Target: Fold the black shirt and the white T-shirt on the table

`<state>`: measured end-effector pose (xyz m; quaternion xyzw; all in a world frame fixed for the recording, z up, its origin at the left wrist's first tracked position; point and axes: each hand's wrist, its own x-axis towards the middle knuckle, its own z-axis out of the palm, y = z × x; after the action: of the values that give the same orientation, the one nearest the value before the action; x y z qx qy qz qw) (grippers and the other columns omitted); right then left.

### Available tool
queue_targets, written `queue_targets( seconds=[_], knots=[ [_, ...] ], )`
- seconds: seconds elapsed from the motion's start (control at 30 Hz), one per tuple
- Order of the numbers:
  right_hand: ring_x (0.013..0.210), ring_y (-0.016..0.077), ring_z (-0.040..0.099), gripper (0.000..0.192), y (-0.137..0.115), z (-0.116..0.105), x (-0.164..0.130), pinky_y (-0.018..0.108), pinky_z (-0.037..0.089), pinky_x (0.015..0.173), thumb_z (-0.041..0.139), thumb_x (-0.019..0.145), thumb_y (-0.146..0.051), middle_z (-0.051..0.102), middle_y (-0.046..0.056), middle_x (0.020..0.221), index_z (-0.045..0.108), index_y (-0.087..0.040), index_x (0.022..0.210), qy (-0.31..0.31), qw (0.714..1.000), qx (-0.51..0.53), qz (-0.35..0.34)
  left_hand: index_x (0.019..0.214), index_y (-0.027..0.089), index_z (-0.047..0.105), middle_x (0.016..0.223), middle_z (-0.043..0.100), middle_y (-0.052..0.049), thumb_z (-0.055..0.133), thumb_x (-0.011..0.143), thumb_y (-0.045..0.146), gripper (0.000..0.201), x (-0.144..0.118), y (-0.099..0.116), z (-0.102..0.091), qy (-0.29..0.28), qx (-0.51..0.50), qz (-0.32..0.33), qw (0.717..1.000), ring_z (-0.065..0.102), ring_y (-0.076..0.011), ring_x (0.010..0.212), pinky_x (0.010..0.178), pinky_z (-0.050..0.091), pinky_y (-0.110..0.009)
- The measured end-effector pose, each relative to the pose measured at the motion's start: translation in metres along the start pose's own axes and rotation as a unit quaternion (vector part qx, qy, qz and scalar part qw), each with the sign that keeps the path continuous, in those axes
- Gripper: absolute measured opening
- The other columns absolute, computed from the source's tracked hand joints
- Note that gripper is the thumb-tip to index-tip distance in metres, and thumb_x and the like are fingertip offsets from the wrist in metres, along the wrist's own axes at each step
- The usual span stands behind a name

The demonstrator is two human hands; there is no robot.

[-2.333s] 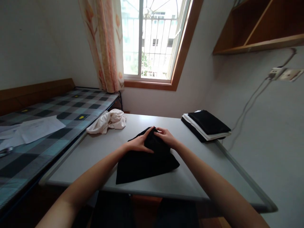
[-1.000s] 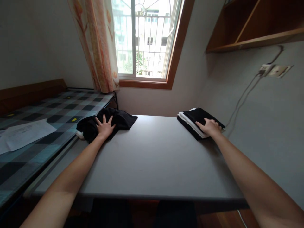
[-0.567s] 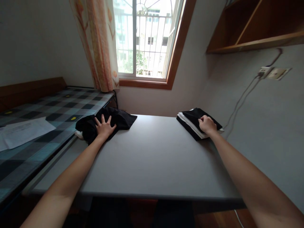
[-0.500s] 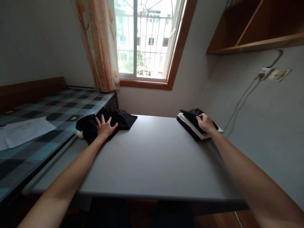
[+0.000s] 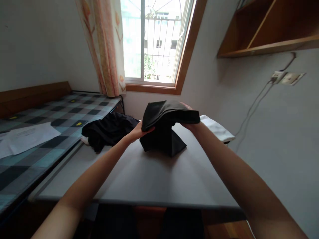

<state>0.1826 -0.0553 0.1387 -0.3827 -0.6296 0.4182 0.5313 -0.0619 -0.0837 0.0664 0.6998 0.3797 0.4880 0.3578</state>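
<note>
Both hands hold up a black garment [image 5: 164, 122] over the middle of the grey table [image 5: 154, 176]. My left hand [image 5: 139, 131] grips its left edge. My right hand [image 5: 190, 125] holds its right side from below and is mostly hidden by the cloth. The garment's lower end droops and touches the tabletop. A crumpled black cloth [image 5: 107, 131] lies at the table's far left corner. At the far right corner a folded white garment [image 5: 216, 130] tops a small stack, partly hidden behind my right wrist.
A bed with a checked cover [image 5: 37, 132] runs along the table's left side, with white papers [image 5: 22, 137] on it. A window and a curtain [image 5: 104, 43] are behind the table. A wooden shelf [image 5: 269, 30] and a wall socket [image 5: 286, 78] are on the right wall.
My right hand lifted the black garment off the folded stack and carried it to the table's middle. My left hand left the crumpled black cloth and took hold of the lifted garment.
</note>
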Motion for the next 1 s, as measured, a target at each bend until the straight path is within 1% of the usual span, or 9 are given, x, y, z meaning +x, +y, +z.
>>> queue_targets(
  seconds=[0.1,0.2,0.33,0.4,0.47,0.63,0.77,0.87,1.0],
  knots=[
    [0.08,0.0175,0.065,0.017,0.018,0.014,-0.009,0.031,0.055,0.075,0.066,0.081,-0.036,0.067,0.001,0.082,0.059,-0.022,0.089,0.006,0.996,0.009,0.086,0.117,0.02,0.065,0.116,0.069,-0.008,0.06,0.078,0.069,0.063,0.0,0.009,0.01,0.055,-0.074,-0.05,0.994,0.058,-0.0284,0.119,0.104,0.044,-0.039],
    [0.079,0.0158,0.065,0.02,0.033,0.026,-0.022,0.029,0.054,0.07,0.067,0.083,-0.038,0.067,0.004,0.09,0.059,-0.022,0.092,0.021,0.988,-0.023,0.153,0.105,0.016,0.067,0.103,0.072,-0.011,0.05,0.081,0.074,0.066,0.005,-0.003,0.01,0.064,-0.106,-0.137,0.983,0.064,-0.0306,0.107,0.092,0.052,-0.041],
    [0.086,0.0173,0.066,0.037,0.044,0.043,-0.04,0.027,0.055,0.068,0.065,0.082,-0.054,0.067,0.008,0.106,0.063,-0.023,0.103,-0.097,0.98,-0.039,0.167,0.09,0.012,0.07,0.091,0.073,-0.013,0.055,0.077,0.074,0.065,0.009,-0.031,0.011,-0.028,0.009,-0.188,0.982,0.065,-0.0346,0.099,0.089,0.052,-0.043],
    [0.084,0.0173,0.066,0.051,0.051,0.05,-0.045,0.026,0.055,0.067,0.08,0.069,-0.044,0.068,0.006,0.104,0.062,-0.024,0.113,-0.16,0.973,-0.074,0.147,0.095,0.013,0.071,0.097,0.073,-0.011,0.062,0.075,0.068,0.059,0.006,-0.039,0.012,-0.075,0.042,-0.149,0.985,0.064,-0.0338,0.103,0.094,0.05,-0.043],
    [0.075,0.0156,0.065,0.066,0.059,0.055,-0.047,0.025,0.054,0.064,0.087,0.056,-0.026,0.069,0.002,0.093,0.061,-0.024,0.117,-0.172,0.972,-0.117,0.113,0.107,0.016,0.07,0.106,0.072,-0.009,0.073,0.069,0.059,0.057,0.001,-0.043,0.011,-0.123,0.043,-0.108,0.986,0.064,-0.0322,0.107,0.097,0.049,-0.041],
    [0.05,0.01,0.053,0.036,0.068,0.05,-0.04,0.021,0.042,0.047,0.075,0.063,-0.015,0.062,-0.005,0.059,0.068,-0.02,0.098,-0.169,0.968,-0.12,0.138,0.129,0.017,0.059,0.13,0.061,-0.013,0.09,0.044,0.038,0.093,-0.009,-0.046,-0.003,-0.25,0.101,-0.085,0.959,0.052,-0.0362,0.126,0.108,0.042,-0.046],
    [0.056,0.0137,0.061,0.022,0.068,0.026,-0.03,0.025,0.049,0.052,0.07,0.071,-0.022,0.069,0.001,0.068,0.069,-0.019,0.093,-0.107,0.975,-0.005,0.193,0.146,0.015,0.04,0.142,0.048,-0.018,0.084,0.047,0.027,0.108,-0.009,-0.051,-0.014,-0.173,0.142,-0.059,0.973,0.045,-0.035,0.132,0.11,0.038,-0.048],
    [0.063,0.0168,0.065,0.015,0.079,0.001,-0.023,0.029,0.054,0.061,0.07,0.071,-0.022,0.071,0.004,0.074,0.066,-0.019,0.085,0.005,0.982,-0.036,0.187,0.131,0.015,0.056,0.119,0.063,-0.014,0.072,0.06,0.027,0.074,-0.004,-0.057,-0.02,-0.106,0.134,-0.086,0.982,0.063,-0.0283,0.107,0.094,0.051,-0.044],
    [0.065,0.018,0.064,0.015,0.101,-0.026,-0.025,0.031,0.052,0.065,0.073,0.066,-0.017,0.07,0.004,0.072,0.064,-0.019,0.077,0.105,0.938,-0.283,0.171,0.088,0.015,0.071,0.089,0.071,-0.009,0.063,0.069,0.028,0.024,0.0,-0.065,-0.023,-0.003,0.148,-0.128,0.981,0.068,-0.0246,0.087,0.085,0.055,-0.038]
  ],
)
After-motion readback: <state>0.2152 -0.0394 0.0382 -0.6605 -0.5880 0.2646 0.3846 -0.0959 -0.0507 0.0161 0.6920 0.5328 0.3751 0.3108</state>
